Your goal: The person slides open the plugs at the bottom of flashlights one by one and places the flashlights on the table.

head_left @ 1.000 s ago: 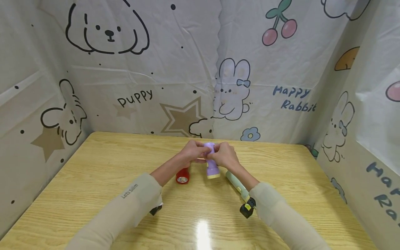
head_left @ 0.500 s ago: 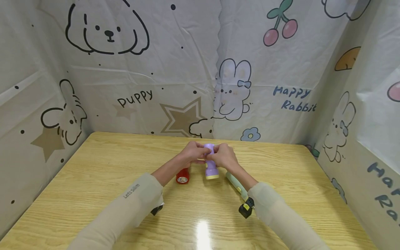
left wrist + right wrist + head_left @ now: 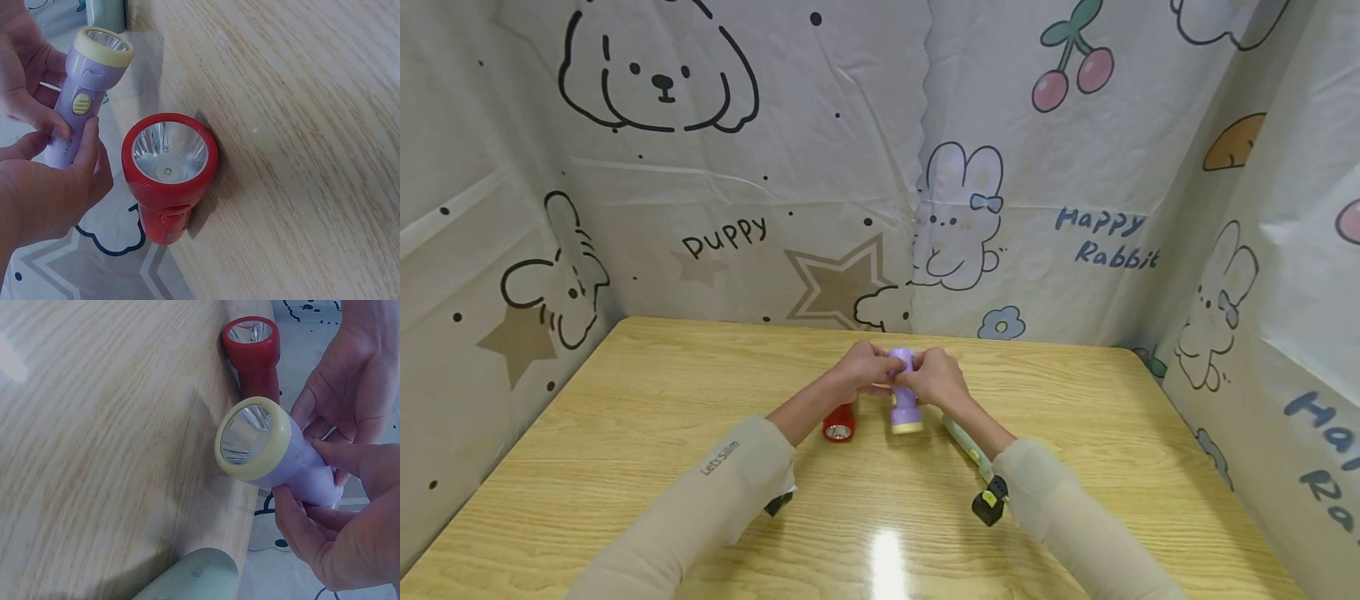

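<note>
I view the worktop (image 3: 820,542). Near its far edge, the left hand (image 3: 859,367) and right hand (image 3: 942,377) both pinch. The red flashlight (image 3: 838,421) lies beside the left. Pinched item: purple flashlight (image 3: 906,408), lens toward the near edge.

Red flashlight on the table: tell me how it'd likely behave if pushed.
The red flashlight would probably stay stiff: it looks like hard plastic. Lying on its side, it may roll, likely in a curve, since its round head is wider than its barrel.
</note>
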`<action>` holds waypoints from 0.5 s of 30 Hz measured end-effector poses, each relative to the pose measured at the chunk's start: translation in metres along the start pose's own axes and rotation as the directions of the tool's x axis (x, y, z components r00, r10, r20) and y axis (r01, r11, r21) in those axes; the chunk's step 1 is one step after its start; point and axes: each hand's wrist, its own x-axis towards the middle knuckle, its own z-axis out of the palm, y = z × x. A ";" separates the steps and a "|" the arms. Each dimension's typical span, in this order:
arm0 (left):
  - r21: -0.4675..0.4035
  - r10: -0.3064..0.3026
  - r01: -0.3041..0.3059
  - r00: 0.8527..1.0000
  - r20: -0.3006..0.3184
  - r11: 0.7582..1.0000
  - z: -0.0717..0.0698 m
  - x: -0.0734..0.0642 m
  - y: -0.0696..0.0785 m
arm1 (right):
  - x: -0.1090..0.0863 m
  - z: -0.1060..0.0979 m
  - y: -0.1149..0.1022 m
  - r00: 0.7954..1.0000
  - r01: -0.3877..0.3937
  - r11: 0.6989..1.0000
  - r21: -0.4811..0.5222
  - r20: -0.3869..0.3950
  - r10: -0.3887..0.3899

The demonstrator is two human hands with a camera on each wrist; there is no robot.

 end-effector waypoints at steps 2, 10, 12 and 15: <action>0.008 -0.003 0.003 1.000 0.001 1.000 0.000 0.000 0.000 | -0.001 0.000 -0.001 1.000 -0.005 1.000 0.003 0.003 0.005; 0.023 0.014 -0.014 1.000 0.007 1.000 0.000 0.001 -0.002 | -0.001 0.002 0.001 1.000 -0.017 1.000 0.022 0.006 0.016; 0.027 0.018 -0.019 1.000 0.008 0.999 0.000 0.001 -0.003 | 0.000 0.003 0.002 1.000 -0.017 1.000 0.025 0.005 0.017; 0.026 0.014 -0.014 1.000 0.011 1.000 0.000 0.001 -0.004 | 0.000 0.004 0.003 1.000 -0.019 0.999 0.029 0.008 0.019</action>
